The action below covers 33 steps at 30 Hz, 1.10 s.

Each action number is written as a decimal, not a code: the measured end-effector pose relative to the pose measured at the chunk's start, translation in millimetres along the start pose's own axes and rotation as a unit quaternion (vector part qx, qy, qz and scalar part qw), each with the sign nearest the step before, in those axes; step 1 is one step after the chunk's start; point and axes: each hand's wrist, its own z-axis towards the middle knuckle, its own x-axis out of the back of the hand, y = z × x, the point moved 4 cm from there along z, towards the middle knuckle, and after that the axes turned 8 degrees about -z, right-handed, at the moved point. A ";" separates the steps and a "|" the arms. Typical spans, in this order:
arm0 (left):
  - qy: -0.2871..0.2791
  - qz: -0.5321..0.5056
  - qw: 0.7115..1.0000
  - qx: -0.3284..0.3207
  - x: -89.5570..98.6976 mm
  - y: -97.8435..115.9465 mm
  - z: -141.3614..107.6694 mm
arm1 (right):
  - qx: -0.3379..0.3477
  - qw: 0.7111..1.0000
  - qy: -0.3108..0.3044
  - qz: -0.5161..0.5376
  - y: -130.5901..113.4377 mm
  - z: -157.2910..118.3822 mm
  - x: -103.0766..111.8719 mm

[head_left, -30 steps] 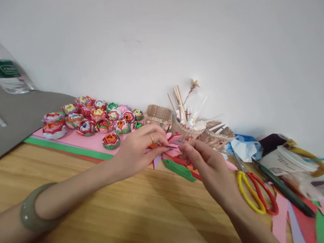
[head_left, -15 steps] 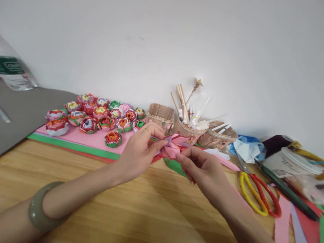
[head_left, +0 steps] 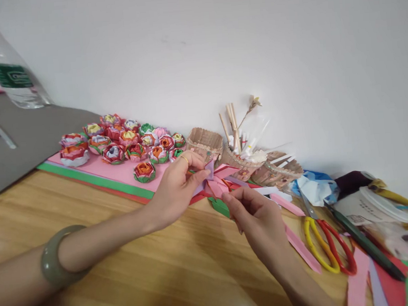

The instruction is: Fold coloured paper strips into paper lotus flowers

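Observation:
Between my two hands is a folded paper flower [head_left: 217, 186] with pink and lilac petals spreading outward. My left hand [head_left: 178, 188] pinches its lilac side between thumb and fingers. On the near right, my right hand [head_left: 254, 215] has thumb and forefinger closed on a pink petal tip. Green folded paper [head_left: 220, 207] shows just beneath the flower; whether it belongs to the flower I cannot tell. Several finished paper flowers [head_left: 129, 136] in mixed colours stand to the left on a stack of coloured paper [head_left: 120, 171].
Small decorated baskets [head_left: 205, 141] line the wall, one holding sticks and a dried flower. Scissors [head_left: 330, 246] with yellow and red handles lie at right, beside a dark green cutter [head_left: 367, 241], a white tub [head_left: 373, 205] and paper strips [head_left: 358, 277]. A plastic bottle [head_left: 9, 70] stands far left.
The flower's petals look more spread, with a lilac petal now standing up by my left thumb. Both hands keep their pinch. The whole view has shifted slightly.

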 end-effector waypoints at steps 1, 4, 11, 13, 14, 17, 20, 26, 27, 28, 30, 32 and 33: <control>0.002 -0.016 1.000 0.009 -0.2 -0.9 0.0 | 0.006 1.000 0.007 -0.009 -1.4 0.0 1.2; 0.004 -0.082 0.994 0.068 -1.1 -6.0 1.4 | 0.014 0.999 0.025 -0.041 -3.8 0.1 7.1; -0.001 -0.210 0.963 0.170 -4.7 -16.8 4.5 | 0.083 0.979 0.183 -0.038 -3.0 2.4 33.6; 0.002 -0.245 0.950 0.194 -7.5 -20.2 1.7 | 0.126 0.968 0.205 -0.067 -6.2 4.8 35.5; -0.002 -0.264 0.943 0.204 -9.7 -21.3 -0.1 | 0.144 0.966 0.198 -0.084 -8.0 6.3 34.5; -0.018 -0.300 0.924 0.237 -16.4 -21.7 -5.5 | 0.156 0.973 0.142 -0.097 -10.7 9.4 28.7; -0.022 -0.309 0.914 0.262 -19.5 -18.2 -8.3 | 0.150 0.976 0.123 -0.098 -12.5 7.2 25.7; -0.071 -0.241 0.945 0.211 -19.5 -6.2 -5.4 | 0.222 0.943 0.175 -0.178 -20.7 -3.4 22.9; -0.078 -0.214 0.955 0.192 -19.0 -4.4 -5.1 | 0.237 0.933 0.187 -0.197 -21.8 -4.8 22.2; -0.081 -0.190 0.963 0.175 -18.5 -2.7 -5.0 | 0.252 0.923 0.198 -0.213 -22.9 -6.1 21.3; -0.076 -0.153 0.975 0.144 -17.1 0.5 -5.4 | 0.283 0.903 0.221 -0.235 -24.7 -8.3 20.1; -0.065 -0.133 0.982 0.120 -15.8 3.7 -5.9 | 0.307 0.888 0.238 -0.245 -25.4 -9.8 19.3; -0.062 -0.125 0.984 0.110 -15.4 5.2 -6.2 | 0.316 0.882 0.244 -0.249 -25.3 -10.2 19.0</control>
